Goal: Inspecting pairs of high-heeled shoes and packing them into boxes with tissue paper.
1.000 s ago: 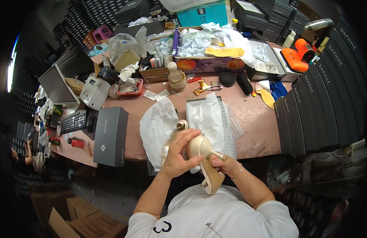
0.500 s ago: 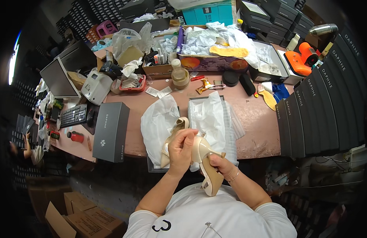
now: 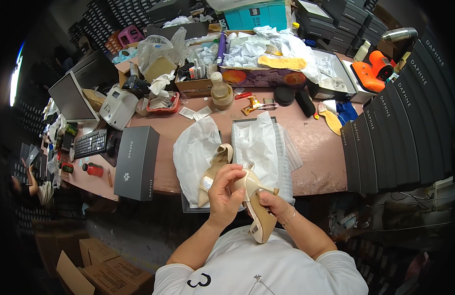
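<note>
A cream high-heeled shoe [image 3: 260, 219] is tilted in front of my chest, its tan sole partly facing me and its toe end pointing down. My right hand [image 3: 277, 206] is wrapped round the shoe's middle, below the slim heel. At the shoe's back part, my left hand [image 3: 226, 196] has its fingers curled over the upper edge and its thumb against the outside. The matching shoe [image 3: 221, 156] lies on white tissue paper [image 3: 190, 142] in an open grey shoe box [image 3: 192, 208], partly hidden behind my left hand. More tissue paper [image 3: 257, 140] covers the box's right side.
A closed dark shoe box [image 3: 135, 164] stands left, beside a keyboard [image 3: 91, 143]. Stacked dark shoe boxes [image 3: 385, 137] wall off the right. Behind lie a liquid bottle [image 3: 221, 92], a paper-filled carton [image 3: 262, 77], a yellow insole [image 3: 329, 122] and an orange tool [image 3: 369, 76].
My left hand's fingers have spread and shifted at the shoe's back, and the thumb has moved lower. My right hand keeps its hold; the shoe stays almost in place.
</note>
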Demonstrator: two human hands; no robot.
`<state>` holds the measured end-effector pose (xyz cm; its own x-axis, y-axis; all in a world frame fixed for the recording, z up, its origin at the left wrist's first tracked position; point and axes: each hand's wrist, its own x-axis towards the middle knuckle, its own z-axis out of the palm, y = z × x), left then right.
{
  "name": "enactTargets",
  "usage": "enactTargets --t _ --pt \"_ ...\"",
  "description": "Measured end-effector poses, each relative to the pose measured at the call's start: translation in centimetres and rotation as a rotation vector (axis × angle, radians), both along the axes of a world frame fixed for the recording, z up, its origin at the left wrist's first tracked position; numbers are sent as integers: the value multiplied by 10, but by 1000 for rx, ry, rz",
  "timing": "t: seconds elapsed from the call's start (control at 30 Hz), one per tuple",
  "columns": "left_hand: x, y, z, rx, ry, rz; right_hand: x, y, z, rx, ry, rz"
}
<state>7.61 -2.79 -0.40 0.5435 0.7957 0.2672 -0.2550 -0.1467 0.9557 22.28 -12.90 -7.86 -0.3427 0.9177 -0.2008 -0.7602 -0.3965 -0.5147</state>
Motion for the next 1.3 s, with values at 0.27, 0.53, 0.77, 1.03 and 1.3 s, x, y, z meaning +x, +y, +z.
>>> enactTargets --t 0.27,0.53,0.77,1.03,1.3 --pt "-3 0 9 -46 -5 -71 1 -1 4 27 -23 -8" --pt "-8 7 7 -81 -13 -160 2 -2 12 6 -76 -24" --pt "-6 3 8 49 -1 -115 2 2 5 19 -6 -55" --pt "-2 -2 11 -117 111 61 4 -2 16 10 -212 16" --pt "-24 -6 -12 -360 -13 -215 25 34 100 199 -783 -24"
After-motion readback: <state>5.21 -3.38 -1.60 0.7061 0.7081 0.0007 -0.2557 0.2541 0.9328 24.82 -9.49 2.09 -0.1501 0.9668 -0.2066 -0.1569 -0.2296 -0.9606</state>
